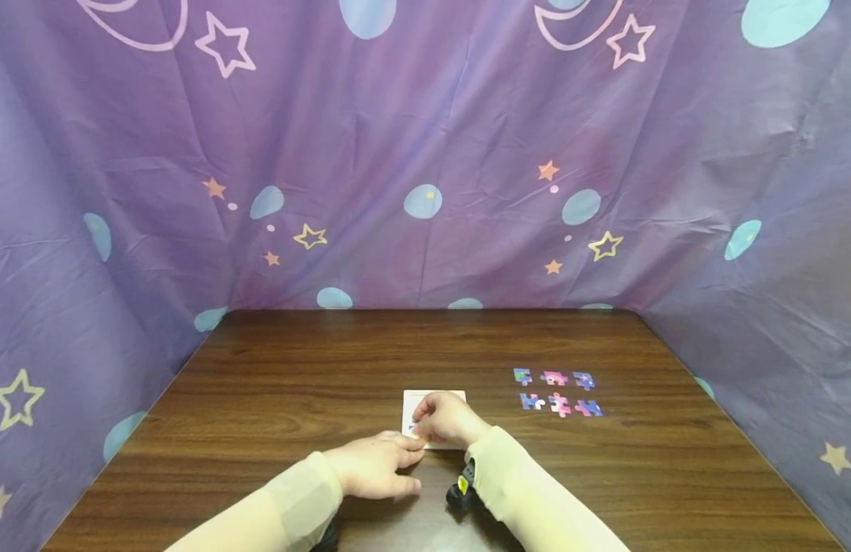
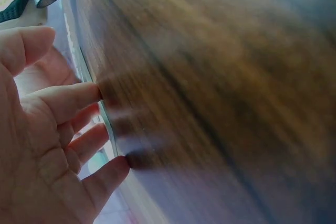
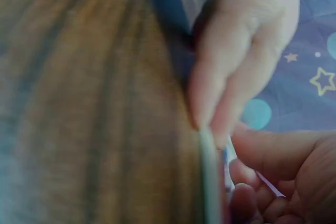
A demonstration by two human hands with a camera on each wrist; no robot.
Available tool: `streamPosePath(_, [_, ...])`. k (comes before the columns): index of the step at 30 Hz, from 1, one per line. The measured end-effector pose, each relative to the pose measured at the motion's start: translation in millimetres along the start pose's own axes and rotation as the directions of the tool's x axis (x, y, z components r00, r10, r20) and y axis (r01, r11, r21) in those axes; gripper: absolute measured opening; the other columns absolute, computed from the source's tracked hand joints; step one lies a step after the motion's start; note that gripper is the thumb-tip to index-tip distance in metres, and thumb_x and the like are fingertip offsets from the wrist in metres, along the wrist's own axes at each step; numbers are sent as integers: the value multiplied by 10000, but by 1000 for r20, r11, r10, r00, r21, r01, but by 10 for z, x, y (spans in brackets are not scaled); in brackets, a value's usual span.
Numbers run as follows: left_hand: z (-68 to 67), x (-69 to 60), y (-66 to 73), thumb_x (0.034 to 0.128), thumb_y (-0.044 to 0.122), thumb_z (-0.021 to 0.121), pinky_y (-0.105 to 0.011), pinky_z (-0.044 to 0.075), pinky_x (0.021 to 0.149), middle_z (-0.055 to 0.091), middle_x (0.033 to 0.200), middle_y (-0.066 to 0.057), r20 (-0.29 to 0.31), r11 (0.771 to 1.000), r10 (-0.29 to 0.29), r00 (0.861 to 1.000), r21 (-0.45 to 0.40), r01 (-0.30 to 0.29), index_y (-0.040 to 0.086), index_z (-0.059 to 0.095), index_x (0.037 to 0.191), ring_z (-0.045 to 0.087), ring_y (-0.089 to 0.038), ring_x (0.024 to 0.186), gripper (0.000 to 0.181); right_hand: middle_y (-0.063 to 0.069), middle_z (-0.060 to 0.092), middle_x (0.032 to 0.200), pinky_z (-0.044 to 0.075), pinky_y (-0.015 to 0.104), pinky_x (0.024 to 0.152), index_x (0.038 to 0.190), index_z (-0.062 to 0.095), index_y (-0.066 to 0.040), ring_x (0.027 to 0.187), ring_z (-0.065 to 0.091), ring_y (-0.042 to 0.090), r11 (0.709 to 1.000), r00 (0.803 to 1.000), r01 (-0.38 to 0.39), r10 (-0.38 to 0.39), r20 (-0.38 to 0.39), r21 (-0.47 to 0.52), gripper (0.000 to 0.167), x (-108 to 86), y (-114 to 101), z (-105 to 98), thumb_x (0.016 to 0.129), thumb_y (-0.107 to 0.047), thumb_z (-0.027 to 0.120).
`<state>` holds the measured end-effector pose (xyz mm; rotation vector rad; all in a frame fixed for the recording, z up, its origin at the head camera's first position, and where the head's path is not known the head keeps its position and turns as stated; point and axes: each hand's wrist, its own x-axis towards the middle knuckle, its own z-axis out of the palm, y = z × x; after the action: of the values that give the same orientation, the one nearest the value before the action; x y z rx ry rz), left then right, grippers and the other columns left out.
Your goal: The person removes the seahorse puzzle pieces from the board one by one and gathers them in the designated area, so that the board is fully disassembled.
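A small white board (image 1: 434,393) lies flat on the table. My left hand (image 1: 375,466), palm down with its fingers extended, touches the board's near left corner; in the left wrist view the left hand's fingers (image 2: 73,100) rest along the board's edge (image 2: 107,124). Over the board my right hand (image 1: 453,420) has its thumb and fingers brought together at a small colourful puzzle piece (image 1: 413,428) near the left side. That hand hides much of the board. In the right wrist view the right hand (image 3: 294,171) is beside the board's blurred edge (image 3: 210,182).
Several pink, blue and purple puzzle pieces lie in two rows right of the board, among them a pink one (image 1: 560,405) and a blue one (image 1: 523,376). The brown wooden table (image 1: 294,368) is backed by a purple patterned cloth (image 1: 370,153).
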<state>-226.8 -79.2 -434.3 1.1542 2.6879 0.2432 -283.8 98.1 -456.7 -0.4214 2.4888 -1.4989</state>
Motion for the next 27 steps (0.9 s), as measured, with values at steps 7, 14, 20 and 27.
streamPosePath(7, [-13,-2,-24,916,498,531,-305,291,1124,422,1486,63,31,999,-12,999,-34,13,115,538,1380,348,-154,1376,602,-29,537,635,389,141,460,801,644,34,531,466,56,998,999,-6,3,-53,-58,171,15,73,24,680,81,755])
streamPosePath(14, [-5,-34,-70,941,455,504,-298,264,1137,387,1510,36,43,998,54,998,18,-55,106,515,1398,330,-174,1393,575,-21,536,659,402,145,474,818,646,40,548,471,62,999,998,-35,34,-51,-14,176,21,83,37,679,86,745])
streamPosePath(20, [-17,-59,-90,955,435,485,-320,252,1147,360,1524,56,80,997,79,994,7,-80,142,478,1430,303,-170,1408,558,-21,544,657,404,147,473,815,654,38,540,466,59,999,997,-42,40,-70,-17,180,2,75,33,668,88,746])
streamPosePath(27, [2,-103,-115,937,447,507,-334,264,1142,345,1527,105,81,998,61,995,13,-63,181,470,1439,299,-158,1408,569,-35,555,647,401,143,463,797,666,30,524,465,50,999,994,-50,49,-94,-6,157,-6,102,38,674,81,750])
